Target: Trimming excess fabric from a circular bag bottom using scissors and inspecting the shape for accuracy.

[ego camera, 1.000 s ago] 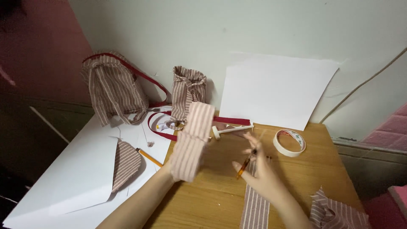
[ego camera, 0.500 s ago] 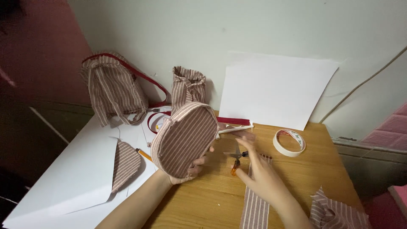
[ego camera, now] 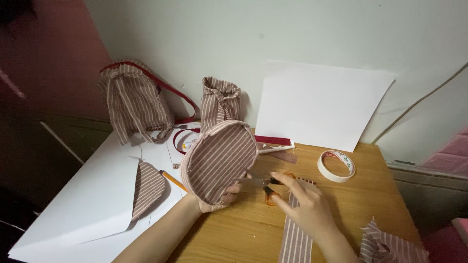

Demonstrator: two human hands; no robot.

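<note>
Left hand (ego camera: 214,200) stays clamped on the striped oval fabric piece (ego camera: 219,159), unchanged. Right hand (ego camera: 304,207), fingers closed on small orange-handled scissors (ego camera: 265,187), has shifted slightly over the tabletop (ego camera: 341,199).

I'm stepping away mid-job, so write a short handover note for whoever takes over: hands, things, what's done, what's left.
Left hand: holds up the striped oval fabric piece, its rim turned up.
Right hand: on the orange-handled scissors, blades toward the piece.
Striped strip lies under the right hand; tape roll to the right; pencil and a flat striped piece on the white paper.
Done: two striped bags stand behind.
Left: probably trimming the oval.
</note>
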